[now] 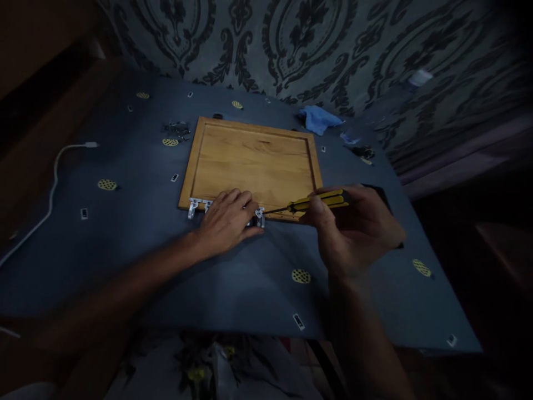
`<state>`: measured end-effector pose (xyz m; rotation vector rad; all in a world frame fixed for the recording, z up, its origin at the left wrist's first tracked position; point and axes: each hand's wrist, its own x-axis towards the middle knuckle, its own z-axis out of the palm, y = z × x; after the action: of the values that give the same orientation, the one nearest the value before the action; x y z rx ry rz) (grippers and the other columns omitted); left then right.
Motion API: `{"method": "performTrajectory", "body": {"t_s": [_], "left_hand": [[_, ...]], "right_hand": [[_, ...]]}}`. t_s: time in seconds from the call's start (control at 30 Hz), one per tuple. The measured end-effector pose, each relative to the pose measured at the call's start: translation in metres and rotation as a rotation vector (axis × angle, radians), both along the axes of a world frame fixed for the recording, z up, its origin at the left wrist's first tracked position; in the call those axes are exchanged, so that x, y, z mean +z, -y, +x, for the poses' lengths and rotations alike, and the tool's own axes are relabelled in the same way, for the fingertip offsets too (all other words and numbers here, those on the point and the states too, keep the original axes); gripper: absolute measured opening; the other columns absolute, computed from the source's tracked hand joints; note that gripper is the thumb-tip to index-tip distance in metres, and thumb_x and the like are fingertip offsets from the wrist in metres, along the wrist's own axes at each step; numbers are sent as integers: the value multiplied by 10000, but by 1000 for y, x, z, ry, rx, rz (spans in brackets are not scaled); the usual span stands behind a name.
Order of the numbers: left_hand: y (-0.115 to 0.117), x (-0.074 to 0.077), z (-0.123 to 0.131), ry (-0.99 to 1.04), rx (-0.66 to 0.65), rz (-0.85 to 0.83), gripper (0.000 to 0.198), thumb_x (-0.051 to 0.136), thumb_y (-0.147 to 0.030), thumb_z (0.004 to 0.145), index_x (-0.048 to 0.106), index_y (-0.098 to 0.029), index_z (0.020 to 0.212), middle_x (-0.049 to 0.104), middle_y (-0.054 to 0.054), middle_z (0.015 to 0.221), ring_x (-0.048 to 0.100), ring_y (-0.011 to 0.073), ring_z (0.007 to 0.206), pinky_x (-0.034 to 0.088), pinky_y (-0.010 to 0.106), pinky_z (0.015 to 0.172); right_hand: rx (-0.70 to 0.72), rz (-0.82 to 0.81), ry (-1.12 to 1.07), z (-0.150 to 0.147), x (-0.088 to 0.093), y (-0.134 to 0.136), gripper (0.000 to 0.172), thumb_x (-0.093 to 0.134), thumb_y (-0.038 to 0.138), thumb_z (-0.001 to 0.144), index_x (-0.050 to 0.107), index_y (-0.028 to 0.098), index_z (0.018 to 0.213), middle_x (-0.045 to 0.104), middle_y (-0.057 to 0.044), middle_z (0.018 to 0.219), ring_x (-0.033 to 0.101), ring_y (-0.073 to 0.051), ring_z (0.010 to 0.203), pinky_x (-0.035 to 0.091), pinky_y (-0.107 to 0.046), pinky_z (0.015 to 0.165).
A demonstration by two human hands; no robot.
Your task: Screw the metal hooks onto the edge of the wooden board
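A framed wooden cabinet door (256, 158) lies flat on the table, with metal hinges along its near edge. One hinge (192, 208) sits at the left corner, and another hinge (260, 217) is beside my left thumb. My left hand (227, 219) is closed over the door's near edge, holding the hinge by the thumb; its palm hides part of the row. My right hand (353, 222) grips a yellow-and-black screwdriver (318, 201). The screwdriver's tip points left and meets the hinge near my left thumb, though the exact contact is too small to tell.
Dark small metal parts (178, 130) lie left of the door. A blue cloth (320, 119) and a clear bottle (393, 100) are at the back right. A dark flat object (378, 194) is partly behind my right hand. A white cable (54, 178) runs along the left.
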<state>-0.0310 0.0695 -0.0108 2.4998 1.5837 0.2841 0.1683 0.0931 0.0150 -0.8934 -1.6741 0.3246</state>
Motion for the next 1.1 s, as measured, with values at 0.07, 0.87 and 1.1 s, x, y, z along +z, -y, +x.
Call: {"method": "performTrajectory", "body": {"t_s": [0.07, 0.87, 1.1], "left_hand": [[0, -1, 0, 3, -1, 11, 415, 661, -506, 993, 655, -159, 1222, 647, 96, 1161, 565, 287, 1132, 431, 385, 950], [1, 2, 3, -42, 15, 1, 392, 671, -470, 992, 644, -147, 1212, 649, 107, 1164, 591, 303, 1132, 476, 436, 973], [2, 0, 0, 11, 18, 32, 370, 670, -484, 989, 623, -170, 1179, 656, 99, 1152, 610, 297, 1116, 495, 442, 976]], "right_hand": [[-8, 3, 15, 0, 0, 0, 119, 784, 226, 893, 742, 293, 982, 721, 24, 822, 677, -138, 618, 574, -274, 516], [-58, -15, -5, 6, -2, -9, 93, 744, 319, 929, 677, 255, 925, 703, 17, 801, 632, -129, 569, 548, -287, 505], [-69, 3, -27, 5, 0, -16, 141, 762, 318, 897, 657, 230, 863, 661, 32, 726, 606, -110, 533, 513, -258, 501]]}}
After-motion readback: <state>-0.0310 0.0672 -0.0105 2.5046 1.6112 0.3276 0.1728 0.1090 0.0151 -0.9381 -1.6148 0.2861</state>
